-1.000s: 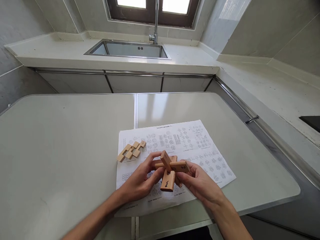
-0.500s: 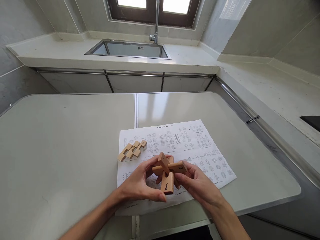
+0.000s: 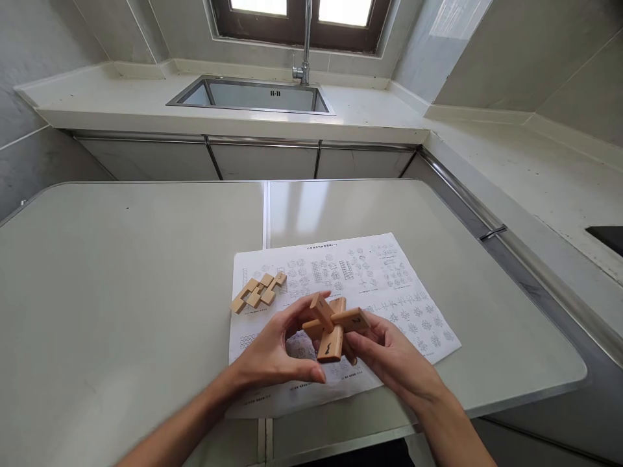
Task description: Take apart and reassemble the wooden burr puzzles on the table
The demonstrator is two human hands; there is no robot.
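An interlocking wooden burr puzzle (image 3: 331,337) is held above the paper, its crossed bars marked with black numbers. My right hand (image 3: 396,353) grips it from the right, thumb and fingers closed around the bar marked 2. Curved around the left and far side is my left hand (image 3: 272,350); its upper fingers touch the puzzle near the bar marked 1. The left thumb is apart from the puzzle, below the front bar. Some fingertips are hidden behind the wood. Several pale notched wooden pieces (image 3: 257,292) lie together on the paper's left edge.
A printed sheet (image 3: 374,259) with small puzzle diagrams lies under my hands on the pale table (image 3: 146,272), across its seam. Beyond stands a white counter (image 3: 360,117) with a sink (image 3: 253,97) and faucet (image 3: 304,65). Another counter (image 3: 545,168) runs along the right.
The puzzle has tilted and shifted slightly right and up in my right hand. Its front bar has moved away from my left thumb. The loose pieces lie as before.
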